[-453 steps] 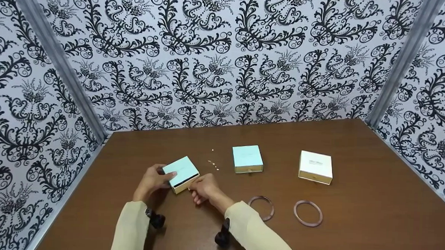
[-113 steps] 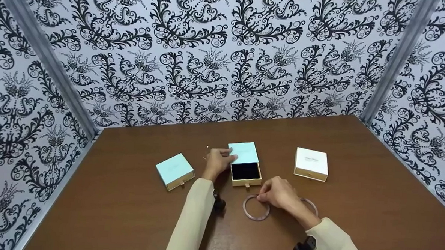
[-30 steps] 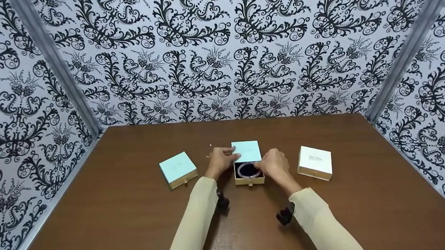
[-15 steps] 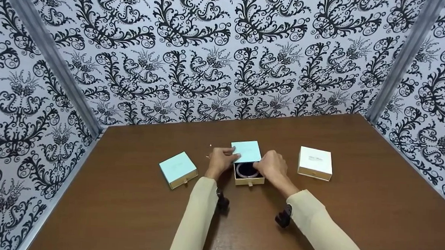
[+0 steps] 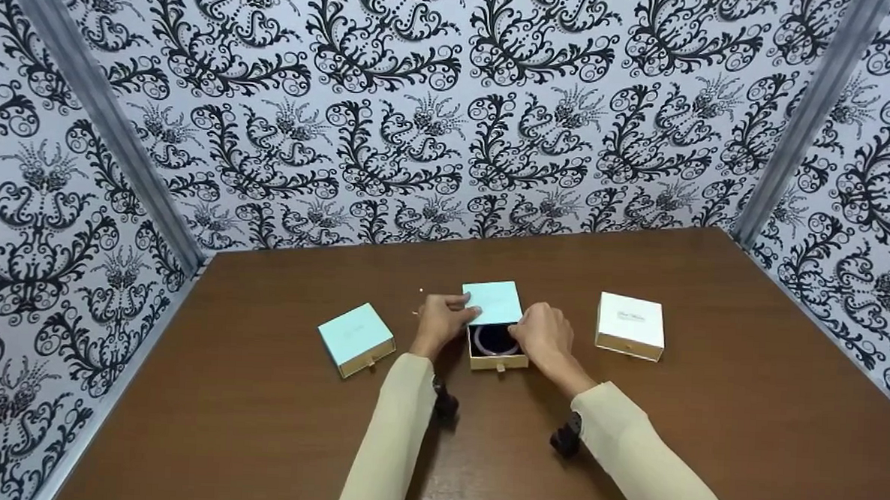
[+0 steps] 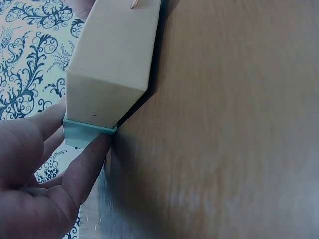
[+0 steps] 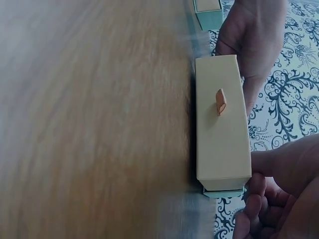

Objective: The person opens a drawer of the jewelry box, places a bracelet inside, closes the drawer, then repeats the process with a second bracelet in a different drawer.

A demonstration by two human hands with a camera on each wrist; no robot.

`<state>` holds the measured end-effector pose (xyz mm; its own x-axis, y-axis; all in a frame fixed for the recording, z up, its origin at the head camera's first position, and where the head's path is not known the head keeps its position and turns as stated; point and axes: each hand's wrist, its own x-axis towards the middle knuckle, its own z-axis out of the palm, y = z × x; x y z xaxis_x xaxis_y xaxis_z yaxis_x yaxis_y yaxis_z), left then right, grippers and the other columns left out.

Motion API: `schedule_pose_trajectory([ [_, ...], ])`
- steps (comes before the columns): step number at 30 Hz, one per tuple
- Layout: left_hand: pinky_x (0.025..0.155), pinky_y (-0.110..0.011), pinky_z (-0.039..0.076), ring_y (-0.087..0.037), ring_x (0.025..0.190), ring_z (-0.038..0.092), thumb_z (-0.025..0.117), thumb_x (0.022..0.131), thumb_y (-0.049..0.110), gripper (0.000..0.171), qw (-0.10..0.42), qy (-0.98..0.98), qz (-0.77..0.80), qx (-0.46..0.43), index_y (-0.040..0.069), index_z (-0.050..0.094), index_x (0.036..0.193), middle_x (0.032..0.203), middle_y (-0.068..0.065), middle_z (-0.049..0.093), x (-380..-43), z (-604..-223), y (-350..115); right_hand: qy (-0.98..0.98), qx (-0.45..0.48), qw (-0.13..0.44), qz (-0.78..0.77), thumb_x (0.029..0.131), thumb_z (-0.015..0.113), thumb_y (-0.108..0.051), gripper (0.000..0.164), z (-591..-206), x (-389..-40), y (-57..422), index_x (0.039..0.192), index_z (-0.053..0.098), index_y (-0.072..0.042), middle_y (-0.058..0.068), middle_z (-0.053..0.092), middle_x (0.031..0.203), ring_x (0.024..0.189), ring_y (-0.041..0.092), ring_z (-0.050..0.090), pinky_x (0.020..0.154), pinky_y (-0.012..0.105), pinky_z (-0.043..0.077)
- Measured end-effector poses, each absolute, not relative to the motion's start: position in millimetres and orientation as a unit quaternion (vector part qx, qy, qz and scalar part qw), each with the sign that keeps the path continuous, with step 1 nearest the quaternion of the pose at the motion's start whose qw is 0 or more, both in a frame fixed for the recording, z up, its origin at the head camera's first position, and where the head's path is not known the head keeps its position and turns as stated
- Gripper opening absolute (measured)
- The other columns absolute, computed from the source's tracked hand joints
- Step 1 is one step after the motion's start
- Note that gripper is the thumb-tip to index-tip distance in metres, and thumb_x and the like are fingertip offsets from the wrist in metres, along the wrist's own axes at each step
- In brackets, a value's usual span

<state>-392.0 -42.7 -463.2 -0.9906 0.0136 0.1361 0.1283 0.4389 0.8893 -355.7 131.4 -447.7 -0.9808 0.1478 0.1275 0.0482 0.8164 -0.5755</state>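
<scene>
The middle turquoise gift box [image 5: 492, 303] has its cream drawer [image 5: 499, 363] pulled out toward me, showing a dark lining. A pale purple bangle [image 5: 494, 353] lies within the drawer's walls. My left hand [image 5: 440, 323] grips the left side of the box's sleeve, thumb on top; in the left wrist view its fingers [image 6: 82, 172] meet the turquoise edge. At the drawer's right side, my right hand [image 5: 545, 335] pinches the bangle's right edge, its other fingers curled. That edge is hidden by the hand. A small ribbon tab [image 7: 220, 102] sticks out of the drawer front.
A closed turquoise box [image 5: 356, 339] sits angled at the left, and a closed white box [image 5: 631, 323] with dark lettering at the right. Tiny white bits [image 5: 421, 290] lie behind my left hand. Patterned walls [image 5: 436, 114] border the brown table [image 5: 272, 423].
Earlier, the left box was worked on, then the middle drawer was pulled out and the bangle brought from the table into it. In the last second the bangle has shifted slightly; the left hand stays.
</scene>
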Motion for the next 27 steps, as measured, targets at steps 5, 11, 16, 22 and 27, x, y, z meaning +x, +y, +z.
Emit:
schedule_pose_trajectory([
  [5,0.099,-0.042,0.054,-0.029,0.112,0.069,0.078,0.088,0.019,0.036,0.048,-0.847,-0.528,-0.039,0.006,0.073,0.12,0.114,-0.013,0.075,-392.7,-463.1,-42.4,-0.941,-0.049,0.079,0.325,0.082,0.082,-0.026,0.023,-442.9,-349.5,136.1,0.068,0.073,-0.01,0.003,0.072,0.073,0.071,0.021,0.065,0.064,0.043,0.053],
  [11,0.1,-0.041,0.053,-0.028,0.113,0.069,0.078,0.088,0.021,0.037,0.042,-0.85,-0.524,-0.035,0.007,0.072,0.122,0.115,-0.012,0.075,-392.9,-462.6,-41.4,-0.933,-0.043,0.079,0.348,0.083,0.081,-0.029,0.024,-440.9,-338.5,142.8,0.071,0.075,-0.009,0.004,0.074,0.073,0.07,0.021,0.065,0.065,0.04,0.051],
  [16,0.101,-0.041,0.053,-0.029,0.114,0.068,0.078,0.088,0.021,0.036,0.042,-0.852,-0.521,-0.034,0.007,0.072,0.121,0.115,-0.012,0.075,-392.3,-461.4,-41.3,-0.921,-0.022,0.086,0.381,0.085,0.08,-0.028,0.022,-442.8,-326.7,143.5,0.075,0.074,-0.009,0.003,0.071,0.074,0.063,0.015,0.057,0.059,0.03,0.044],
  [22,0.093,-0.038,0.057,-0.028,0.108,0.071,0.077,0.089,0.018,0.037,0.035,-0.845,-0.532,-0.049,0.005,0.071,0.123,0.117,-0.015,0.074,-393.0,-463.3,-42.0,-0.916,0.01,0.099,0.39,0.085,0.08,-0.025,0.019,-449.4,-309.1,139.5,0.073,0.075,-0.011,-0.001,0.069,0.066,0.057,0.009,0.055,0.055,0.026,0.043],
  [27,0.09,-0.035,0.058,-0.025,0.106,0.072,0.078,0.088,0.018,0.037,0.032,-0.841,-0.539,-0.042,0.005,0.071,0.123,0.117,-0.015,0.074,-392.4,-462.8,-43.2,-0.919,0.015,0.096,0.382,0.085,0.08,-0.025,0.019,-453.8,-297.7,138.8,0.07,0.076,-0.014,-0.003,0.067,0.058,0.051,0.007,0.054,0.055,0.027,0.042],
])
